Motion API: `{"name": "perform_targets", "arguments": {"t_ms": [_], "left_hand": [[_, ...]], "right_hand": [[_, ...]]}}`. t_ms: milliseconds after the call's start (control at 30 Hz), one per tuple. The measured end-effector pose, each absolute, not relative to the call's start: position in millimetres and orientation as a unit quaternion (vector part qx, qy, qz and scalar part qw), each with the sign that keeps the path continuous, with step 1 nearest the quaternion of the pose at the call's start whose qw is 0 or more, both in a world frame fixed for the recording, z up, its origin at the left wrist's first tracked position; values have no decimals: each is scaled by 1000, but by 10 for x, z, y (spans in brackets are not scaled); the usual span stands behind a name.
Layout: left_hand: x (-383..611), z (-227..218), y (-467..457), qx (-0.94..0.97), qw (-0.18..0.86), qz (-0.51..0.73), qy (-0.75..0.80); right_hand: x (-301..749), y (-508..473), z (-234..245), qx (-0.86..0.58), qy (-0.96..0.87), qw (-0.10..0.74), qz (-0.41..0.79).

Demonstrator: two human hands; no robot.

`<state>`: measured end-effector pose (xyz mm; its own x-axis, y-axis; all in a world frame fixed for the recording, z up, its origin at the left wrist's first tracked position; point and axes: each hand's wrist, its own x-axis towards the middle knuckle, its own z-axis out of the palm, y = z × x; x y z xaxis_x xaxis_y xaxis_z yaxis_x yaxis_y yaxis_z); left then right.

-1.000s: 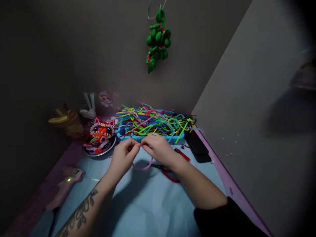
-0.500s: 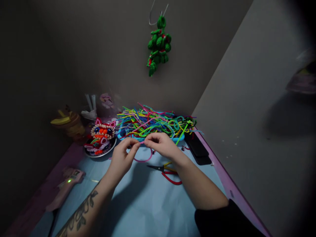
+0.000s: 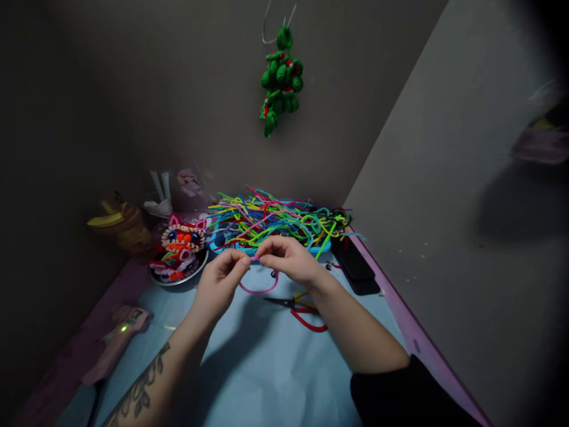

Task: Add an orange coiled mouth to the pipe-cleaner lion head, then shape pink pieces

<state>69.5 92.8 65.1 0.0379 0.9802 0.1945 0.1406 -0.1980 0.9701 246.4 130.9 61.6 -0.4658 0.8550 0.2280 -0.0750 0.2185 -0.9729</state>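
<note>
Both hands meet over the light blue table mat (image 3: pixel 267 367) and pinch a pink pipe cleaner (image 3: pixel 260 289) bent into a hanging loop. My left hand (image 3: pixel 220 284) grips one end with closed fingers; my right hand (image 3: pixel 288 260) grips the other end, fingertips almost touching the left. Just behind the hands lies a blue tray (image 3: pixel 217 242) heaped with colourful pipe cleaners (image 3: pixel 275 220).
Red-handled pliers (image 3: pixel 299 308) lie on the mat under my right wrist. A black phone (image 3: pixel 353 264) lies at the right edge. A plate with a pipe-cleaner figure (image 3: pixel 180 249) stands left, a pink glue gun (image 3: pixel 116 338) nearer left. A green pipe-cleaner ornament (image 3: pixel 279 80) hangs on the wall.
The hands have risen slightly and shifted back towards the tray, still pinching the pink loop; the pliers beneath the right wrist have come into view.
</note>
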Motion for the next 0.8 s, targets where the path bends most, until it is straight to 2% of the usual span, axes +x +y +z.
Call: {"name": "perform_targets", "arguments": {"t_ms": [100,167,300,400,533,633,800], "left_hand": [[695,636,943,543,482,509,463],[680,632,952,553,482,502,459],[638,643,958,637,378,487,462],[621,659,951,694,297,480,447],[606,676,945,744,242,473,406],[592,689,946,765,214,464,391],[581,716,936,778,196,443,400]], "right_hand": [[2463,1284,651,-283,-699,442,486],[2470,1281,660,-289,-704,443,474],[2468,1310,619,-285,-626,412,598],[2436,1327,568,-268,-550,357,706],[2393,1320,523,-241,-489,287,788],[2393,1310,516,-245,-493,283,785],[2439,1304,566,-269,-565,314,714]]}}
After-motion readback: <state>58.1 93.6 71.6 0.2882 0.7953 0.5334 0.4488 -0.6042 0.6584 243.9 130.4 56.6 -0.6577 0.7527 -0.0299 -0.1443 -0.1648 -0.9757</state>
